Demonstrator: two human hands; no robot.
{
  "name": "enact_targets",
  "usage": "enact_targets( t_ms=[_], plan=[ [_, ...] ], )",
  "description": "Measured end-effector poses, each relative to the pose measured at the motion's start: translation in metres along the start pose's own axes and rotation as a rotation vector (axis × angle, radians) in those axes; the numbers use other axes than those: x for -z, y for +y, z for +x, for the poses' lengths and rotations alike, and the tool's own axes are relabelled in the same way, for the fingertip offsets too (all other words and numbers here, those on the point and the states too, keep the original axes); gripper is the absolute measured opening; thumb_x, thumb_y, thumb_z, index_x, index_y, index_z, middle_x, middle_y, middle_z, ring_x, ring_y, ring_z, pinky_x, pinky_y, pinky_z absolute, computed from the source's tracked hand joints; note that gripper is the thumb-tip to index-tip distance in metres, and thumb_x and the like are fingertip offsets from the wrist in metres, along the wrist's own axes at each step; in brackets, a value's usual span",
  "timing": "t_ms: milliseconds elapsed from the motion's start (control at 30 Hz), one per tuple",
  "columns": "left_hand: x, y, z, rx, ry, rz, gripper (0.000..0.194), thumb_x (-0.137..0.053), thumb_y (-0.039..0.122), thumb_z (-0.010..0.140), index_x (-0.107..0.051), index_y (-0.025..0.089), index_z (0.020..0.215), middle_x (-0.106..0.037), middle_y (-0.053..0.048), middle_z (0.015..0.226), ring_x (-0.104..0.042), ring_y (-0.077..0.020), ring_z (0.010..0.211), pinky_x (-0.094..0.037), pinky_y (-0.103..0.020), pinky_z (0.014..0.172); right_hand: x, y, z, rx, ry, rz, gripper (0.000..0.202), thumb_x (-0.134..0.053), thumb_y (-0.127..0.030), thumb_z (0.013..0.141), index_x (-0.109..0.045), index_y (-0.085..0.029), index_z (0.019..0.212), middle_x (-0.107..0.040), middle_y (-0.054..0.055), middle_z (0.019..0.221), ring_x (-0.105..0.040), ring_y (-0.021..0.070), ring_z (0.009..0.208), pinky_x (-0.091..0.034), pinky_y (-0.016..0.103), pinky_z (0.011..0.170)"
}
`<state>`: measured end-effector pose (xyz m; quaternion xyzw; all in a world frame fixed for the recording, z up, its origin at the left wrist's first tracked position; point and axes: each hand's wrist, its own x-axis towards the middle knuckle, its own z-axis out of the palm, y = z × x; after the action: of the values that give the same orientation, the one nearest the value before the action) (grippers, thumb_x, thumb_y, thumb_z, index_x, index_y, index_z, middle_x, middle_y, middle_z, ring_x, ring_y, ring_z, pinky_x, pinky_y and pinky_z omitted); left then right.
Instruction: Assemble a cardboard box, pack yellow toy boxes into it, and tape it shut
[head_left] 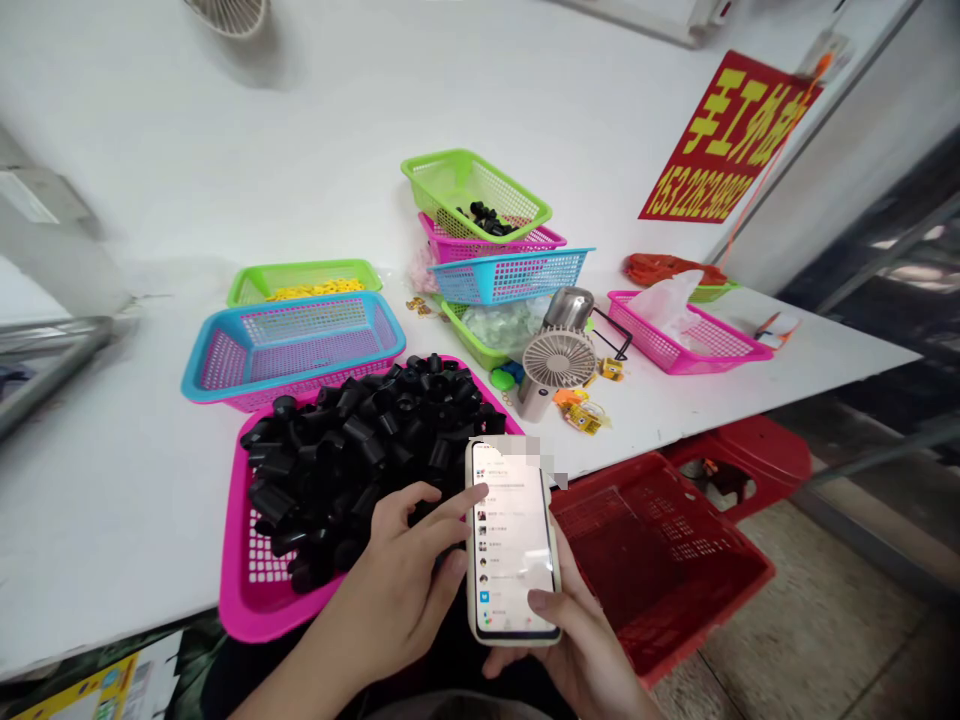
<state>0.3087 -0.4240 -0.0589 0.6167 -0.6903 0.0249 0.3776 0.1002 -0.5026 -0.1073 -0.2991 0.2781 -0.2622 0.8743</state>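
Observation:
A smartphone (516, 560) in a pale case is held upright in my right hand (581, 620), whose thumb lies over the lower right of the screen. A list with small icons shows on the lit display. My left hand (401, 565) has its index finger stretched to the upper left of the screen, the other fingers loosely bent and holding nothing. Behind the left hand, a pink basket (238, 560) is heaped with black plastic parts (375, 430). The phone's top covers part of that basket's right side.
A small handheld fan (559, 360) stands beside a metal bottle (568, 308). Farther back are a blue basket (300, 300), stacked baskets (517, 275) and a pink basket (682, 360). Below the table edge at right sits a red crate (720, 590).

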Motion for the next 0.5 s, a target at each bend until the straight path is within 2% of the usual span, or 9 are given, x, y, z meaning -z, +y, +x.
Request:
enact_targets(
  t_ms=[167,333,433,500],
  plan=[
    [-0.007,-0.007,-0.003,-0.013,-0.017,0.022,0.025,-0.057,0.018,0.103,-0.073,0.025,0.122,-0.07,-0.008,0.149,-0.058,-0.029,0.12,-0.053,-0.045,0.102,-0.006,-0.002,-0.006,-0.02,-0.028,0.017,0.113,-0.088,-0.032,0.083,-0.019,-0.043,0.171,-0.078,0.008,0.121,-0.078,0.0279,0.084,-0.068,0.045,0.063],
    [-0.002,-0.006,-0.007,-0.049,0.078,-0.078,0.034,-0.054,0.011,0.103,-0.061,0.028,0.132,-0.062,-0.008,0.159,-0.055,-0.0259,0.128,-0.052,-0.043,0.104,0.003,0.003,-0.006,-0.003,-0.085,0.038,0.117,-0.087,-0.032,0.085,-0.012,-0.045,0.174,-0.078,0.008,0.121,-0.079,0.0297,0.087,-0.068,0.046,0.065],
    [0.006,-0.003,-0.008,-0.034,0.146,-0.127,0.037,-0.052,0.006,0.102,-0.058,0.029,0.13,-0.066,-0.007,0.154,-0.054,-0.023,0.132,-0.053,-0.039,0.105,0.007,0.006,-0.005,0.014,-0.088,0.039,0.118,-0.087,-0.032,0.085,-0.01,-0.047,0.173,-0.078,0.008,0.122,-0.079,0.0298,0.087,-0.068,0.047,0.064],
    [0.009,0.001,-0.008,-0.016,0.136,-0.129,0.036,-0.053,0.005,0.102,-0.06,0.028,0.129,-0.071,-0.006,0.146,-0.057,-0.0203,0.133,-0.054,-0.034,0.107,0.007,0.005,-0.004,0.026,-0.059,0.04,0.113,-0.085,-0.034,0.086,-0.013,-0.047,0.172,-0.077,0.009,0.126,-0.079,0.0294,0.086,-0.069,0.047,0.064]
  ],
)
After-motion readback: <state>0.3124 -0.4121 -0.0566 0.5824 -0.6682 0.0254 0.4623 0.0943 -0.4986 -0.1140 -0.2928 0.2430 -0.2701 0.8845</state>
